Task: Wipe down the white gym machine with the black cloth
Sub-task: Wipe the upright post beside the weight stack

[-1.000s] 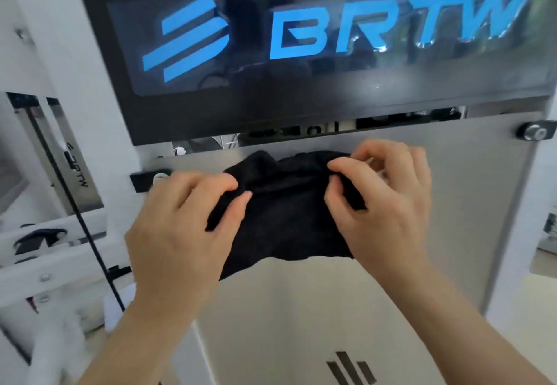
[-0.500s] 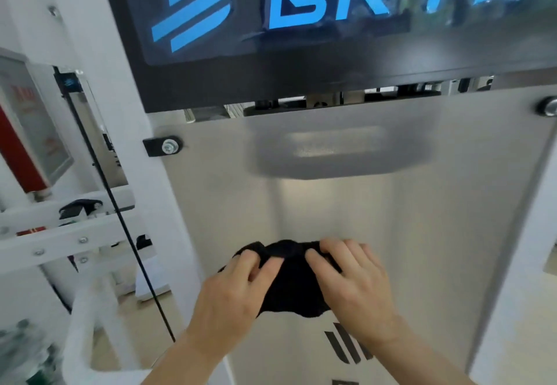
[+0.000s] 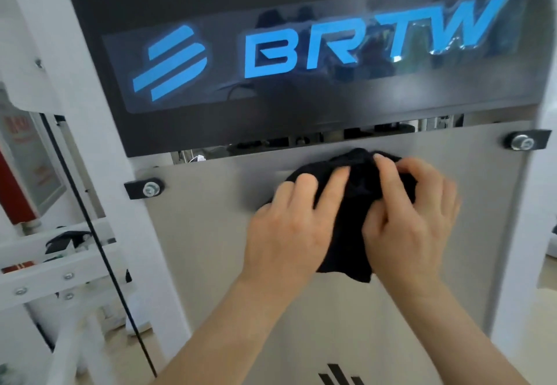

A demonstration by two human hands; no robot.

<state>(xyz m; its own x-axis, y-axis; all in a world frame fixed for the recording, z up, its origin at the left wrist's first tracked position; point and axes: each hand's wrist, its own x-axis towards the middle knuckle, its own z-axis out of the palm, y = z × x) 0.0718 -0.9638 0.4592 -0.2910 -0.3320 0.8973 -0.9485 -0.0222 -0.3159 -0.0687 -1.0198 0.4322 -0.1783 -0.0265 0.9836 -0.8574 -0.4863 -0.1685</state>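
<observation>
Black cloth (image 3: 346, 243), soft and bunched, has climbed from low on the brushed grey metal panel (image 3: 193, 249) of the white gym machine (image 3: 99, 113) to the panel's top edge, with the glossy blue-lettered sign (image 3: 301, 53) at its twelve o'clock. At its nine o'clock the left hand (image 3: 289, 234) presses it with flat fingers. At three o'clock the right hand (image 3: 413, 228) grips it with curled fingers.
</observation>
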